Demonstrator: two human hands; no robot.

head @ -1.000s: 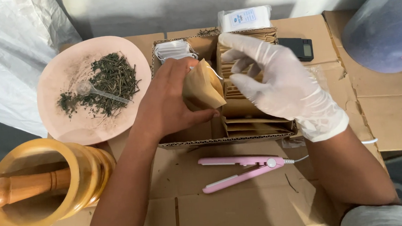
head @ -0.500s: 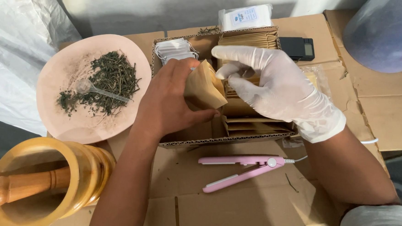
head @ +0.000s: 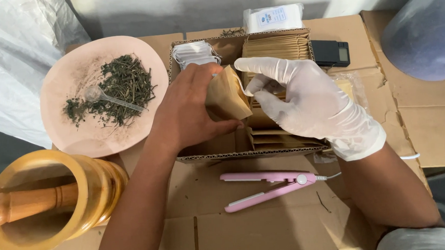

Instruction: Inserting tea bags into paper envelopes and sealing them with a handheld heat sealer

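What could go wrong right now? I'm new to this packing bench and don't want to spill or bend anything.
1. The left hand grips the brown paper pouch tilted, while the gloved right hand works at its upper edge; it could crease or slip.
2. The pouch hangs over the cardboard box of stacked pouches, so anything falling out would likely land among them.
3. The pink heat sealer lies close under the right forearm and could be knocked.

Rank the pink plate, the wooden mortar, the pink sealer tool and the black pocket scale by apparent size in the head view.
1. Pink plate and wooden mortar: look about alike; the mortar is cut off by the frame edge and stands nearer the camera, so unranked.
2. Pink sealer tool.
3. Black pocket scale.
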